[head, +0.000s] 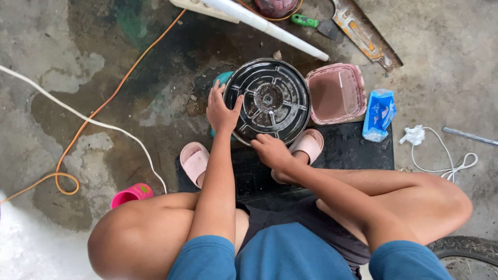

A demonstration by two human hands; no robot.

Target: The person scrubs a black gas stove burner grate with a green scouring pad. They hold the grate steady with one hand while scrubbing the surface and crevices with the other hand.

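The concrete floor (pixel 441 62) is stained and wet around a black mat (pixel 358 150), on which the person squats in pink slippers (pixel 194 161). At the mat's far edge stands the round dark disc (pixel 267 101), a ribbed, grimy plate tilted toward the camera. Just right of the disc lies a pink square lid (pixel 336 93), with a blue packet (pixel 378 114) beyond that. Behind the disc run a white pipe (pixel 270 26) and a rusty saw (pixel 360 33); well left of it trails an orange cable (pixel 93 111). The left hand (pixel 222 110) grasps the disc's left rim, thumb on its face. The right hand (pixel 271 150) rests curled on the lower rim; whether it holds anything I cannot tell. The step looks like steadying the disc for scrubbing, which would call for a firm left-hand hold.
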